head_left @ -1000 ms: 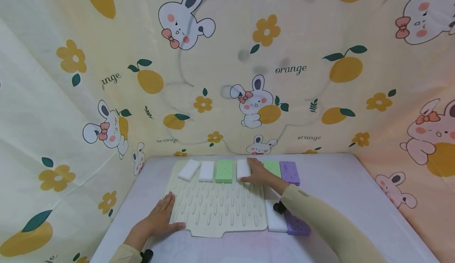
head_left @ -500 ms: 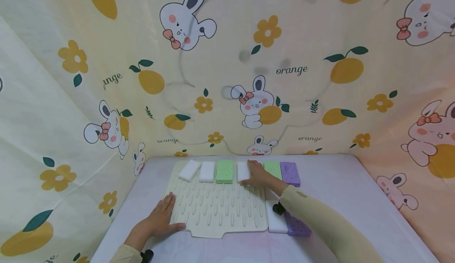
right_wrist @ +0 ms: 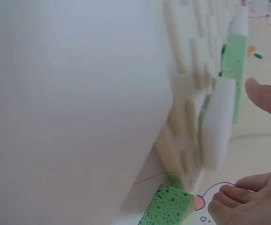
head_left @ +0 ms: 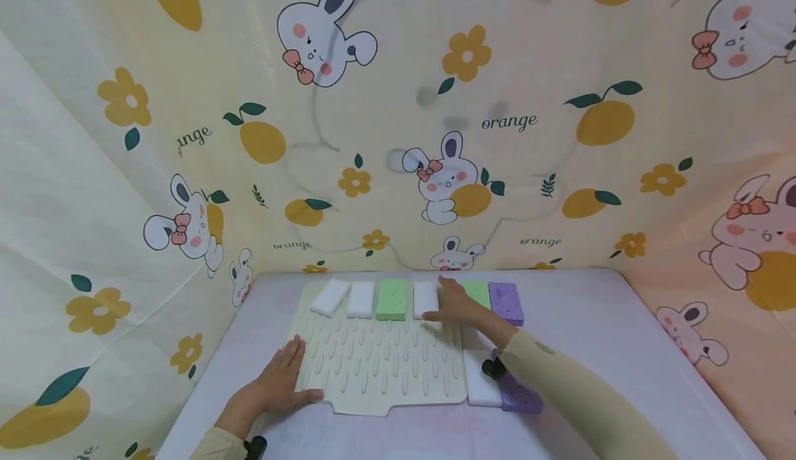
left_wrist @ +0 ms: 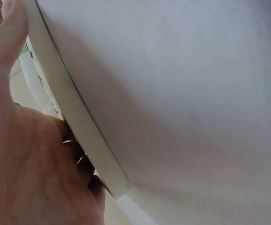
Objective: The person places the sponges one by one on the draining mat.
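A cream board with raised ridges [head_left: 382, 363] lies on the table. Along its far edge sit a slanted white sponge block [head_left: 331, 298], a second white block [head_left: 361, 300], a green sponge [head_left: 392, 300] and a third white block [head_left: 425, 300]. My right hand [head_left: 460, 302] is just right of that third block. In the right wrist view, its thumb [right_wrist: 266, 98] and fingers are spread, with a gap between them and the white block [right_wrist: 218, 124]. My left hand [head_left: 276, 380] rests with straight fingers at the board's left edge, thumb near the front corner.
Right of the board, another green sponge [head_left: 476, 293] and a purple sponge [head_left: 506, 302] lie at the back. A white block [head_left: 483, 384] and a purple sponge [head_left: 521, 396] lie nearer, partly under my right forearm. A printed curtain [head_left: 385, 101] closes off the back and sides.
My right hand has shifted slightly right, its fingers coming away from the third white block, which stays in place. The left hand has not moved.
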The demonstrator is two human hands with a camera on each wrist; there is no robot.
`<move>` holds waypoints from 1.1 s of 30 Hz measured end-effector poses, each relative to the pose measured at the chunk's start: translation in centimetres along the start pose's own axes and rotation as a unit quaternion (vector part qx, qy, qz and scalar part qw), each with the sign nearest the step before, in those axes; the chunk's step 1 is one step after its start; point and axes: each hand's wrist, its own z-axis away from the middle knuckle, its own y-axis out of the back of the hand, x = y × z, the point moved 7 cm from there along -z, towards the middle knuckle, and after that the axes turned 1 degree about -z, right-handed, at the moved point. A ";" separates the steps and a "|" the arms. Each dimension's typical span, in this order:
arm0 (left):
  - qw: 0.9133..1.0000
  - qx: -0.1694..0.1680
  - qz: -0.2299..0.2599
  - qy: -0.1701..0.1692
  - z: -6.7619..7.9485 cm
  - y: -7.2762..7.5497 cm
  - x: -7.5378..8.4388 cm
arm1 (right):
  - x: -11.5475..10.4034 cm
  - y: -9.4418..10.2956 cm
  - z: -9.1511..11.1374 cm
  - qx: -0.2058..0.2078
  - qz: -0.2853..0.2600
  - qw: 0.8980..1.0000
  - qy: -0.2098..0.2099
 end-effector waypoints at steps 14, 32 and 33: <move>1.000 0.014 0.009 -0.021 -0.3 -0.4 -0.4 | 0.6 3.1 5.6 0.029 -0.087 0.996 0.007; 1.000 0.004 0.002 -0.012 0.1 0.0 -0.4 | 2.2 4.5 13.0 0.050 -0.096 0.994 -0.036; 1.000 0.003 0.008 -0.012 0.2 0.1 -0.4 | 2.4 4.5 13.3 0.049 -0.095 0.994 -0.037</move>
